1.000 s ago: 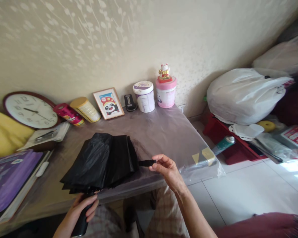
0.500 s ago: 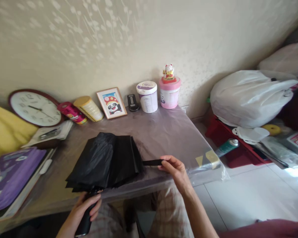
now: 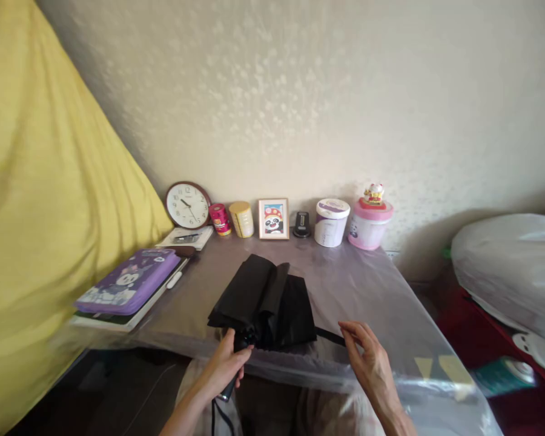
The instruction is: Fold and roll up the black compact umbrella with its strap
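A black folding umbrella [image 3: 266, 297], its loose canopy panels spread out flat and uneven, lies over the front part of the table. My left hand [image 3: 224, 363] is wrapped around its dark handle [image 3: 229, 387], and a wrist cord [image 3: 222, 418] hangs below. From the right side of the canopy runs a narrow black strap [image 3: 330, 336]. My right hand [image 3: 367, 357] pinches the strap's far end between thumb and fingers, holding it out to the right.
The table [image 3: 363, 297] has a clear plastic cover. A purple case [image 3: 131, 281] lies on books at the left. Along the wall stand a clock [image 3: 188, 206], a picture frame [image 3: 274, 218], a white tub [image 3: 332, 224] and a pink tub [image 3: 370, 225]. A yellow curtain [image 3: 49, 181] hangs left.
My view has tilted up and swung left, so objects sit further right. The umbrella's folds have shifted slightly. Both hands keep their holds on the handle and the strap.
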`<move>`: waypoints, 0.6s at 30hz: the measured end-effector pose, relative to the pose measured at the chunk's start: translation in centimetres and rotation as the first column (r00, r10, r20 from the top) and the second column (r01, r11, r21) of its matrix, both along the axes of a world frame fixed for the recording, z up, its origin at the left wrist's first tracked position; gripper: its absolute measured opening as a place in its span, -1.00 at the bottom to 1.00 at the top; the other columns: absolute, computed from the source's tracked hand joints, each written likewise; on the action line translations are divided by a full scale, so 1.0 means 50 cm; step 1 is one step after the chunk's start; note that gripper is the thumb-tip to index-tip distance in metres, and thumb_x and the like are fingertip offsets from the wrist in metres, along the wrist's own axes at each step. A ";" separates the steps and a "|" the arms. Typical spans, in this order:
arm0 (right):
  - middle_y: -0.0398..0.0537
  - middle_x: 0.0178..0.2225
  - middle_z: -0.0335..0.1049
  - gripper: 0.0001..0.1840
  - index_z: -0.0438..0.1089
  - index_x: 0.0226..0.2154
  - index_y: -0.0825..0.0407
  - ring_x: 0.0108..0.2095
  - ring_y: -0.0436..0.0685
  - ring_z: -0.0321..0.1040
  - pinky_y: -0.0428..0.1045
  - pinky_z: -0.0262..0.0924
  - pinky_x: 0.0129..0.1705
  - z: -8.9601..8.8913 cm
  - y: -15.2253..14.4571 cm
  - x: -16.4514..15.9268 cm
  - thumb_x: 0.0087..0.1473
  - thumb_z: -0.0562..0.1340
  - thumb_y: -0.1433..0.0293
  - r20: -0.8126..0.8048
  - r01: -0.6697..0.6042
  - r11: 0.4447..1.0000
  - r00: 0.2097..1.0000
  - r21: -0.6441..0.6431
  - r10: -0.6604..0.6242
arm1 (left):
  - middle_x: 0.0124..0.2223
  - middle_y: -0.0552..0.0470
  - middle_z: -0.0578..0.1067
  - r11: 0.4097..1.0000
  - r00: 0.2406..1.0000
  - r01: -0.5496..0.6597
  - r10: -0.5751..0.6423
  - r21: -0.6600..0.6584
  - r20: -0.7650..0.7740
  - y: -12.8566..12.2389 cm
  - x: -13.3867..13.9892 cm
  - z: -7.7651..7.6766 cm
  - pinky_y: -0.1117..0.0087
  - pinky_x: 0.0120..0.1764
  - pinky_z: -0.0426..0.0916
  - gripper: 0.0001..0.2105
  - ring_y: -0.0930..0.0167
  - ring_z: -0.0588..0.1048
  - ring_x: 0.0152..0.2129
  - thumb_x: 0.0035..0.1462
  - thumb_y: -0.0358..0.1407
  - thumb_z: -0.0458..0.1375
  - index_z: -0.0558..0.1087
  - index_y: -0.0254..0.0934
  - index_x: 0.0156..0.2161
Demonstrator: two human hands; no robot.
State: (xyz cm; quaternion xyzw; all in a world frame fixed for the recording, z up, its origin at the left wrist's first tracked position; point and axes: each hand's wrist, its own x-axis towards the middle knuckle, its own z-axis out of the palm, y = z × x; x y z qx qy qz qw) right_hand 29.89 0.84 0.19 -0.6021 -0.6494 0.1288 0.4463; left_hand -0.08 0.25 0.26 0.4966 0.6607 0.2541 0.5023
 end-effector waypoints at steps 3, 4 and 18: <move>-0.01 -0.26 0.36 -0.74 0.37 -0.28 0.00 -0.27 0.10 0.36 -0.03 0.24 -0.25 0.020 0.010 -0.011 0.13 0.04 0.25 0.077 0.020 0.996 0.997 0.086 -0.027 | -0.38 -0.04 0.44 0.994 0.968 0.093 -0.076 0.061 -0.240 0.004 0.010 0.006 0.43 -0.51 0.28 -0.59 0.41 0.43 -0.58 0.04 -0.33 0.00 0.09 -0.35 0.03; 0.00 -0.26 0.36 -0.74 0.37 -0.29 0.00 -0.27 0.11 0.36 -0.03 0.24 -0.25 0.027 0.013 -0.015 0.13 0.04 0.25 0.088 0.018 0.994 0.996 0.106 -0.027 | -0.31 -0.10 0.44 0.988 0.944 0.129 -0.095 0.086 -0.317 0.004 0.013 0.007 0.39 -0.40 0.31 -0.55 0.37 0.46 -0.46 0.01 -0.40 0.01 0.09 -0.36 0.06; -0.01 -0.26 0.35 -0.78 0.34 -0.25 0.01 -0.26 0.07 0.35 -0.03 0.25 -0.20 0.071 0.037 -0.114 0.16 0.01 0.38 0.150 -0.224 0.966 0.967 0.130 0.204 | -0.21 -0.15 0.47 0.927 0.853 0.339 -0.232 0.158 -0.467 -0.014 0.019 0.017 0.33 -0.24 0.33 -0.38 0.28 0.50 -0.29 0.06 -0.41 -0.01 -0.10 -0.31 0.23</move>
